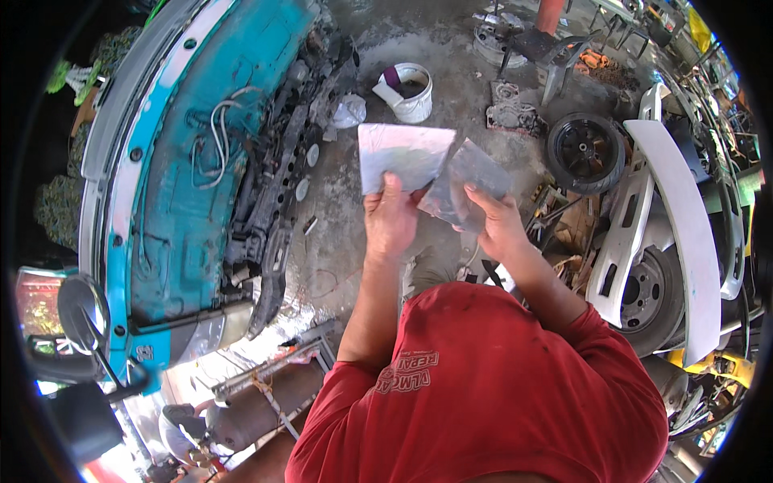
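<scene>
My left hand (390, 219) is closed on a pale, pinkish-white flat sheet (404, 153), with the thumb laid across its near face. Beside it, my right hand (498, 219) grips a thin dark grey sheet (469, 179), tilted and somewhat glossy; its exact kind I cannot make out. The two sheets meet or overlap along their inner edges, in front of my red shirt. Fingers behind both sheets are mostly hidden.
A teal vehicle body (189, 217) with its front stripped stands at left. Ahead are a white bucket (414, 103) and a plastic bag (349, 111). On the right lie a black-rimmed wheel (585, 151), white bumper parts (684, 233) and a tire (656, 302). A grey chair (555, 64) stands farther off.
</scene>
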A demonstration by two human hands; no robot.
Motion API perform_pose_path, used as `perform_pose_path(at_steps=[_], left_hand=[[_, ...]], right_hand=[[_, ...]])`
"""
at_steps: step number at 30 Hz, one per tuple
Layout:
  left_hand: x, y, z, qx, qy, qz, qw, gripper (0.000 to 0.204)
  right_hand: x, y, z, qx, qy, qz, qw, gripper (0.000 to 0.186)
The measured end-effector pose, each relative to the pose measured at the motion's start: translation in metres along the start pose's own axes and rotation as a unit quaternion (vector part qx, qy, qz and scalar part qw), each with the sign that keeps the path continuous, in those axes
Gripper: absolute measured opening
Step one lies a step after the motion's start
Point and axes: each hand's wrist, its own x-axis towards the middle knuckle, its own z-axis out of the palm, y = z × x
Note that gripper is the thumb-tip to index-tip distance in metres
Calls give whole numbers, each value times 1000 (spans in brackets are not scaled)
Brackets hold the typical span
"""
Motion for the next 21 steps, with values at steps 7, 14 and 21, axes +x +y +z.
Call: perform_pose_path(at_steps=[7,14,21], left_hand=[[150,-53,69,81,-38,-15,996,30],[360,-57,52,345,-84,26,935,22],[517,-47,81,303,-100,11,948,24]], right_hand=[[134,-86,-11,-632,-9,-438,639,51],[308,-141,18,-625,31,-426,653,64],[437,-214,45,-717,75,-411,558,44]])
